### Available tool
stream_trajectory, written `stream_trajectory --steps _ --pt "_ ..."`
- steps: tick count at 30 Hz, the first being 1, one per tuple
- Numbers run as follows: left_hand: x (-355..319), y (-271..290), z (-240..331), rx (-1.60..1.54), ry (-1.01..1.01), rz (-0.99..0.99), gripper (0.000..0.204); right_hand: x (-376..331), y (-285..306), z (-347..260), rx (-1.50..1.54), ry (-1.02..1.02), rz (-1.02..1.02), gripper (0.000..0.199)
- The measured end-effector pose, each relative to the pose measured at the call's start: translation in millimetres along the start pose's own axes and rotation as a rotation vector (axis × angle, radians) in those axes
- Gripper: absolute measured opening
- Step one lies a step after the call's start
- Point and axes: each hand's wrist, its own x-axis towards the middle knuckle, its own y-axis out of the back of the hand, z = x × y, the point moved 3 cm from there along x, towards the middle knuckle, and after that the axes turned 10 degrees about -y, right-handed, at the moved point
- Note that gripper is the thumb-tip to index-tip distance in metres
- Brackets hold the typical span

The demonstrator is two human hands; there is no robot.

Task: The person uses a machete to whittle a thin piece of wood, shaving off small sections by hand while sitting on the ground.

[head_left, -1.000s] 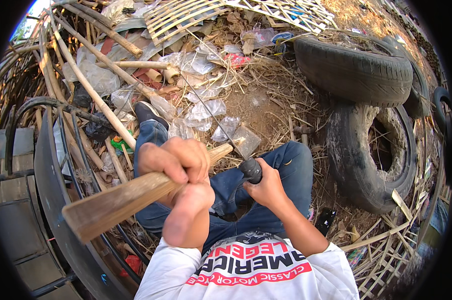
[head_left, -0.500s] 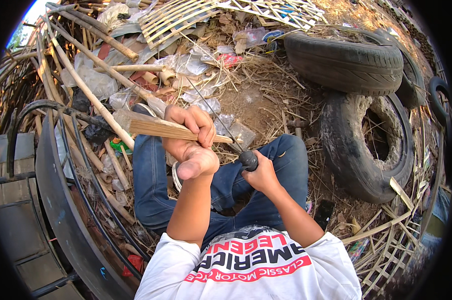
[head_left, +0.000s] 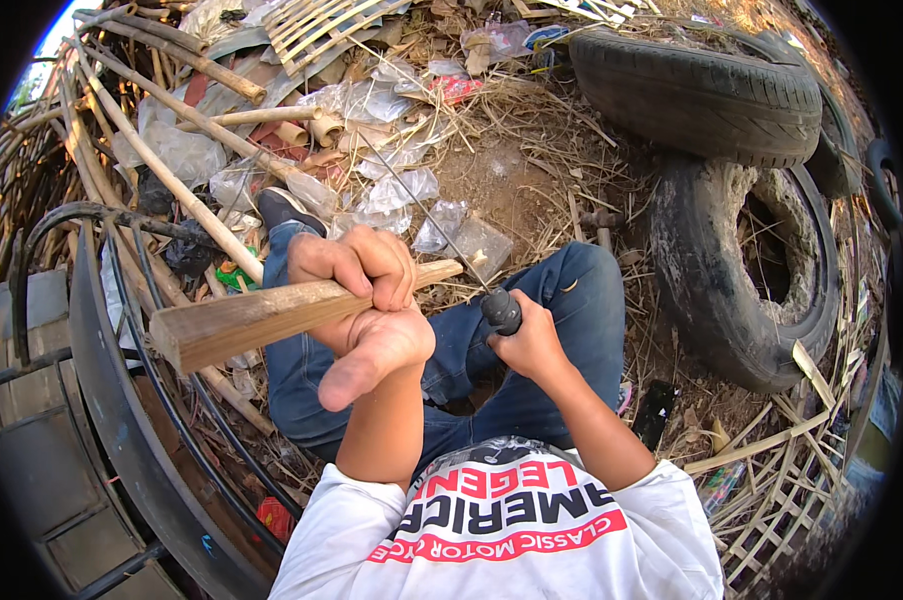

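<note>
**Bamboo slat held across the lap, blade at its end**

Bamboo is the material in hand: a flat, pale slat [head_left: 271, 315] lies crosswise above the seated person's blue-jeaned knees. From the left, its blunt end juts toward a curved black metal frame [head_left: 101, 370]. The left hand [head_left: 356, 275] is wrapped fully shut around the slat's middle. Further right, the right hand [head_left: 531, 345] is clenched on the dark handle of a thin knife [head_left: 476, 280], whose narrow blade angles up and away past the slat's tapered right tip. By appearance the tip is already pared to a point; the rest looks uncut, though no fresh shavings can be told apart from the litter. Of containers, only two old tyres [head_left: 741, 270] lie at right; the nearer one's hollow looks dark and its contents cannot be made out.
</note>
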Motion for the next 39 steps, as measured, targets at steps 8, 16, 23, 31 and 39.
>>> stream_trajectory --steps 8,16,23,31,39 --pt "4 6 -5 -0.03 -0.028 -0.033 0.088 -13 10 -36 0.028 0.055 -0.022 0.04" --pt "-2 6 -1 -0.129 -0.058 -0.057 0.092 3 -2 2 -0.028 0.009 -0.009 0.037" --pt "2 5 -3 -0.055 0.032 -0.083 0.092 3 -1 -2 -0.032 -0.009 0.028 0.032" --pt "38 14 -6 0.219 -0.064 -0.207 0.135 3 19 -27 0.035 0.066 0.056 0.038" --pt "56 78 45 0.275 -0.066 0.184 0.13 15 7 -38 0.014 0.082 0.027 0.033"
